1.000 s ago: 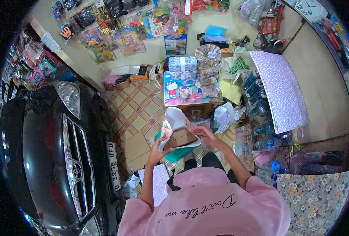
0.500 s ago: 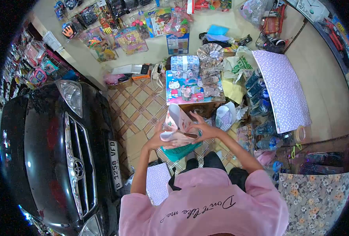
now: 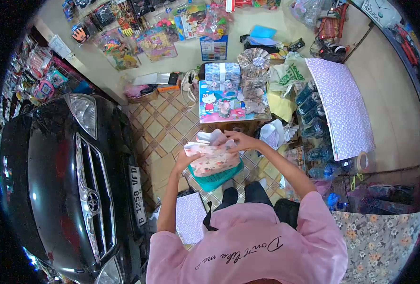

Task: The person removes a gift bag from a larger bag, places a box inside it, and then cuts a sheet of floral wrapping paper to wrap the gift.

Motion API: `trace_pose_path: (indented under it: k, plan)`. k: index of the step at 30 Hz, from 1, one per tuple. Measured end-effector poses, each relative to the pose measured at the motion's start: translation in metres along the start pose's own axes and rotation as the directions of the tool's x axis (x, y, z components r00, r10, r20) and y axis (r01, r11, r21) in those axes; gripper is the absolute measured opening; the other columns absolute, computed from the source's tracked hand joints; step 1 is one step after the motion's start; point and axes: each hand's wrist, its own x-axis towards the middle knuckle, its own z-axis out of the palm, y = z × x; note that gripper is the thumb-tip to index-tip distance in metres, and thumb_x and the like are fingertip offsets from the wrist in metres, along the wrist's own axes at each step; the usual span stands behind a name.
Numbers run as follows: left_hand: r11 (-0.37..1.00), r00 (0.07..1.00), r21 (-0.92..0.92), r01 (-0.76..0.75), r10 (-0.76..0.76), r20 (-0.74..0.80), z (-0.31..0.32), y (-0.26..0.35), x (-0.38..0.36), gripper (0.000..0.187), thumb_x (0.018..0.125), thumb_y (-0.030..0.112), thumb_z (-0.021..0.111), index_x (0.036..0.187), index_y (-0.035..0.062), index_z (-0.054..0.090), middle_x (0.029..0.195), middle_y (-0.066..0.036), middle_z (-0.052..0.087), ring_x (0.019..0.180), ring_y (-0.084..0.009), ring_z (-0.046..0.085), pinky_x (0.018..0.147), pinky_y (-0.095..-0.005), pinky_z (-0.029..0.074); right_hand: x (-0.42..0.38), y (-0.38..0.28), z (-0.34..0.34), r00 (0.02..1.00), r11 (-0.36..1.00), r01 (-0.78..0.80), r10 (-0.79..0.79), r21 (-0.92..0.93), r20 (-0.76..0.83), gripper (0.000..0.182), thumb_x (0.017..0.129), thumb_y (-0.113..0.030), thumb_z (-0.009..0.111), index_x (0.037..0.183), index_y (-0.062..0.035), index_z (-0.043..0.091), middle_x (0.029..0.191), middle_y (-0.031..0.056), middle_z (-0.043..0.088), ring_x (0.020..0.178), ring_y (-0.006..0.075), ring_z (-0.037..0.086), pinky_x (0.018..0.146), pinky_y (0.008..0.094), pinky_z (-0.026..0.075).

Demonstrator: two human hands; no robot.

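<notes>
A bundle of floral paper [image 3: 214,161], pinkish with white inner folds standing up, rests on a teal stool or basket [image 3: 219,181] in front of me. At its left side, my left hand [image 3: 187,158] touches the paper with the thumb over it. On the upper right edge lies my right hand [image 3: 238,140], fingers spread against the folds. The fingertips are partly hidden by the paper. What the paper contains cannot be seen.
Beyond the bundle is a low table [image 3: 210,113] with a Hello Kitty top, bearing a wrapped box [image 3: 222,75]. A black car [image 3: 44,180] stands at left. Lilac patterned sheets [image 3: 342,109] lean at right. A white crumpled bag [image 3: 271,135] sits near my right hand.
The paper was standing with a wide opening; now its top is lower and more crumpled, with the floral outside facing me. Both hands have moved apart and to its upper sides.
</notes>
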Motion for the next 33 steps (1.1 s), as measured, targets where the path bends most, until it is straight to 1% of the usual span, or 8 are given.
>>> trace_pose_path:
  k: [1, 4, 10, 13, 19, 25, 28, 33]
  plan:
    - [1.0, 1.0, -0.014, 0.002, -0.002, -0.013, -0.001, -0.002, -0.002, 0.044, 0.07, 0.017, 0.078, 0.106, -0.0003, 0.057, 0.095, -0.006, 0.064, 0.083, -0.0136, 0.061, 0.076, -0.0286, 0.05, -0.002, -0.005, 0.001, 0.999, 0.993, 0.025, -0.02, 0.118, -0.039, 0.052, 0.067, -0.034, 0.077, 0.11, -0.0093, 0.062, 0.121, 0.0103, 0.055, 0.113, 0.021, 0.048, 0.096, 0.0362, 0.037]
    - [1.0, 0.998, 0.007, -0.017, 0.017, -0.063, 0.001, -0.008, -0.005, 0.043, 0.07, 0.017, 0.078, 0.103, -0.0004, 0.058, 0.092, -0.006, 0.065, 0.081, -0.0138, 0.061, 0.075, -0.0289, 0.05, -0.01, 0.016, 0.005, 0.985, 0.998, -0.052, 0.057, 0.033, -0.16, 0.046, 0.069, -0.031, 0.076, 0.104, -0.0047, 0.063, 0.097, 0.0065, 0.065, 0.091, 0.0124, 0.057, 0.084, 0.0278, 0.043]
    - [0.991, 0.977, -0.08, -0.104, 0.087, -0.194, 0.009, -0.024, -0.012, 0.047, 0.071, 0.018, 0.078, 0.108, -0.0005, 0.056, 0.097, -0.007, 0.063, 0.086, -0.0136, 0.06, 0.077, -0.0279, 0.049, -0.013, 0.031, 0.014, 0.917, 0.991, -0.119, 0.135, 0.066, -0.375, 0.03, 0.074, -0.021, 0.074, 0.094, -0.0019, 0.064, 0.095, 0.0039, 0.063, 0.09, 0.0099, 0.056, 0.08, 0.0263, 0.045]
    - [0.981, 0.952, -0.109, -0.161, 0.125, -0.281, 0.013, -0.027, -0.009, 0.047, 0.074, 0.017, 0.076, 0.111, -0.0007, 0.054, 0.099, -0.007, 0.062, 0.088, -0.0133, 0.059, 0.078, -0.0277, 0.048, -0.005, 0.029, 0.02, 0.868, 0.97, 0.093, 0.032, 0.226, -0.496, 0.027, 0.074, -0.021, 0.074, 0.09, -0.001, 0.063, 0.092, 0.003, 0.062, 0.085, 0.0081, 0.056, 0.072, 0.0236, 0.045]
    - [0.989, 0.966, -0.14, -0.036, -0.002, -0.26, 0.008, -0.029, -0.006, 0.03, 0.082, 0.024, 0.067, 0.1, -0.0001, 0.062, 0.091, -0.006, 0.065, 0.079, -0.0116, 0.061, 0.071, -0.0261, 0.049, 0.003, 0.035, 0.017, 0.893, 0.945, -0.052, 0.189, 0.324, -0.407, 0.029, 0.079, -0.024, 0.071, 0.095, -0.0003, 0.064, 0.08, -0.0034, 0.061, 0.071, 0.0036, 0.054, 0.059, 0.0195, 0.042]
    - [0.983, 0.961, -0.182, -0.021, -0.03, -0.274, 0.01, -0.025, -0.008, 0.027, 0.081, 0.022, 0.068, 0.097, 0.0005, 0.064, 0.089, -0.005, 0.066, 0.076, -0.0102, 0.061, 0.068, -0.0245, 0.048, 0.001, 0.038, 0.021, 0.891, 0.931, -0.054, 0.209, 0.362, -0.404, 0.035, 0.08, -0.026, 0.07, 0.101, 0.0009, 0.065, 0.082, 0.0017, 0.065, 0.074, 0.0053, 0.056, 0.064, 0.022, 0.045]
    - [0.98, 0.97, -0.197, -0.038, -0.012, -0.245, 0.012, -0.021, -0.013, 0.026, 0.08, 0.02, 0.069, 0.097, 0.0005, 0.064, 0.089, -0.005, 0.066, 0.077, -0.0096, 0.061, 0.069, -0.0249, 0.048, -0.005, 0.038, 0.024, 0.896, 0.938, -0.021, 0.171, 0.346, -0.409, 0.028, 0.083, -0.022, 0.067, 0.098, 0.0008, 0.065, 0.079, -0.0035, 0.061, 0.072, 0.0026, 0.053, 0.06, 0.0194, 0.042]
    - [0.99, 0.982, -0.127, -0.068, 0.045, -0.181, 0.013, -0.017, -0.029, 0.025, 0.08, 0.018, 0.069, 0.098, 0.0007, 0.064, 0.089, -0.005, 0.066, 0.077, -0.01, 0.061, 0.07, -0.0254, 0.048, -0.019, 0.035, 0.029, 0.902, 0.943, -0.06, 0.192, 0.329, -0.386, 0.025, 0.083, -0.018, 0.066, 0.098, 0.0019, 0.065, 0.086, -0.0002, 0.064, 0.079, 0.0043, 0.055, 0.068, 0.0211, 0.045]
